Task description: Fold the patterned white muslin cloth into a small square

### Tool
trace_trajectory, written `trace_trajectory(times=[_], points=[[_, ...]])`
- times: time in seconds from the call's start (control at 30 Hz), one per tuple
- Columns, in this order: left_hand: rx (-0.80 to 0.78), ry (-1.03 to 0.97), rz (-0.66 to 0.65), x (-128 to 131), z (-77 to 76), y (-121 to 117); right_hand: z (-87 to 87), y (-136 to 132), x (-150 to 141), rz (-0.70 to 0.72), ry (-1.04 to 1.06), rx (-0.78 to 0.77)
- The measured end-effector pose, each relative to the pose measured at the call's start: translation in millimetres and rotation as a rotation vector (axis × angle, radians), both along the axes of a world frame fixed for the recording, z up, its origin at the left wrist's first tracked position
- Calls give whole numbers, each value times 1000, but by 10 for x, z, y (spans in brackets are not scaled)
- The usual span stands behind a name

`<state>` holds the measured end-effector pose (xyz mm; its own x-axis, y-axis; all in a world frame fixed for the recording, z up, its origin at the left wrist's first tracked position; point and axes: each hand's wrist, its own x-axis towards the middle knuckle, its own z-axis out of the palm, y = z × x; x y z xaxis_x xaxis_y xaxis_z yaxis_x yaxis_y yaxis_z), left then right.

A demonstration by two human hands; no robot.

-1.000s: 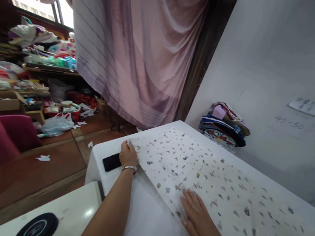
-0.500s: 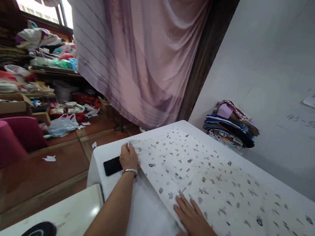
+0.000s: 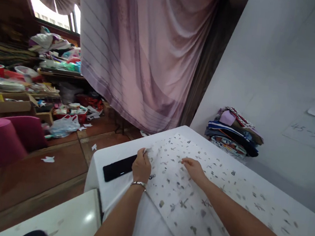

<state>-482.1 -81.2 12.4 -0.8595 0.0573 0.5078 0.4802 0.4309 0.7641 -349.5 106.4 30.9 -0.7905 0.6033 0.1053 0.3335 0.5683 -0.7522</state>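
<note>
A white cloth printed with small grey motifs [image 3: 182, 203] lies spread over the white-covered table [image 3: 120, 148]. My left hand [image 3: 141, 167], with a bracelet at the wrist, pinches the cloth near its left corner and lifts it a little. Further right, my right hand [image 3: 194, 170] has its fingertips pressed together on the cloth, gripping a bit of it above the table. The fabric rises in soft folds around both hands. Beside my left hand, partly covered by it, is a black phone [image 3: 120, 168] lying flat.
Folded clothes [image 3: 230, 131] are stacked against the wall at the table's far right. A pale glossy surface [image 3: 62, 217] with a dark round object [image 3: 35, 235] stands at lower left. A rolled pink mat [image 3: 0, 142], bags and boxes crowd the left. A pinkish curtain [image 3: 152, 57] hangs behind.
My left hand has moved right with the cloth corner, uncovering more of the phone. My right hand, flat on the near edge before, has moved farther up the cloth and closed its fingers.
</note>
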Motion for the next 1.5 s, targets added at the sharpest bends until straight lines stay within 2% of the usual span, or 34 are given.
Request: trace_trajectory(times=[0.13, 0.3, 0.47, 0.63, 0.8, 1.0, 1.3, 1.5], points=[[8, -6, 34, -36, -8, -40, 24, 177, -626, -4, -57, 104], [-20, -64, 94, -107, 39, -178, 5, 198, -1344, 45, -157, 248], [-109, -151, 76, -94, 139, -298, -28, 190, -1770, 140, -281, 416], [-77, -166, 26, -61, 187, -326, -53, 235, -1880, 228, -377, 527], [17, -120, -61, -29, 193, -314, -140, 280, -1854, 204, -369, 599], [12, -189, -103, 4, 259, -345, -184, 259, -1856, 193, -338, 641], [-73, -298, -36, -23, 253, -352, -131, 197, -1938, 190, -315, 663], [-78, -305, -6, -49, 234, -357, -144, 139, -1988, 281, -358, 646]])
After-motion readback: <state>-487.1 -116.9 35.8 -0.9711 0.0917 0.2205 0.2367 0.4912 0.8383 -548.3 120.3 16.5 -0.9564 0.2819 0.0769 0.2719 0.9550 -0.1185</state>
